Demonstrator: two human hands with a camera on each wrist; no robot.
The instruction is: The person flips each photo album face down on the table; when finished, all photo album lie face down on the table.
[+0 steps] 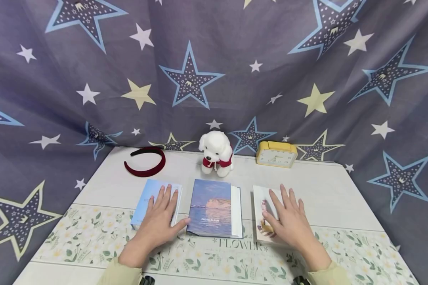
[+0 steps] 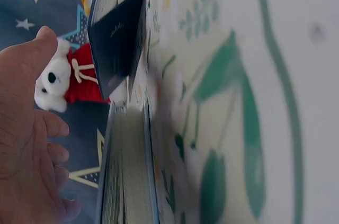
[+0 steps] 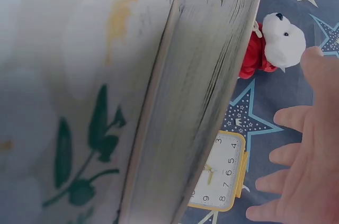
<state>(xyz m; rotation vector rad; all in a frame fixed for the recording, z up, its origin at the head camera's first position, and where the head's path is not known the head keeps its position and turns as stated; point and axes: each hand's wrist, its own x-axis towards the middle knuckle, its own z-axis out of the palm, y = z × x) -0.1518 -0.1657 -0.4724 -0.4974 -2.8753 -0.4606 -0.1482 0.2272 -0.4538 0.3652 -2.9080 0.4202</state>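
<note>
- Head view, lighting: even, diffuse light; the pale counter [image 1: 246, 168] appears bright, the curtain [image 1: 235, 23] darker and muted, with shadows faint and soft-edged.
- Head view, focus: lettering on the photo album [image 1: 209, 208] legible; numerals of the clock [image 1: 276, 157] slightly soft.
- Head view, margins: wide-angle stretching of the printed stars [image 1: 399, 180].
- Left wrist view: dimmer and greyish; nearby leaf print [image 2: 212, 192] blurred, a soft shadow beside the blue book [image 2: 127, 166].
- Right wrist view: nearest counter surface out of focus; pages of the pale book [image 3: 185, 91] hazy; clock numerals clearer.

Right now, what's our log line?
left hand: above light-blue book | right hand: above white book | photo album: between books
</note>
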